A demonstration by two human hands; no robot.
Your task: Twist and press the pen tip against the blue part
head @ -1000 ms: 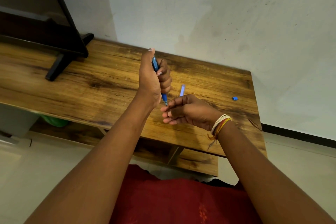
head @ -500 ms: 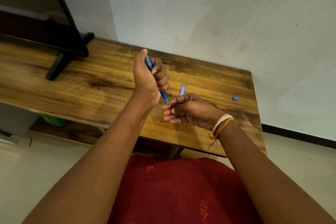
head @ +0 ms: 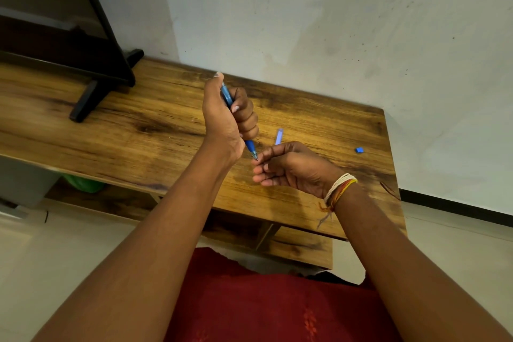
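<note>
right now your left hand (head: 227,116) is gripping a blue pen (head: 251,147) in a closed fist above the wooden table (head: 138,130), with the fingers wrapped round the barrel and the thumb lying along its upper end. the pen is slanting downward to your right, its tip poking out below the fist. your right hand (head: 291,169) is hovering just beside that tip, palm turned toward you, fingers loosely curled and holding nothing that is showing; the tip is sitting right at the fingertips (head: 258,168), though whether it is touching them is too fine to tell. a band of white, yellow and red threads (head: 337,189) is circling your right wrist. on the table behind your right hand a pale blue pen cap (head: 278,136) is lying flat, and a small blue piece (head: 359,150) is resting well apart, farther right. a black stand foot (head: 91,97) is sitting at the table's left end.
</note>
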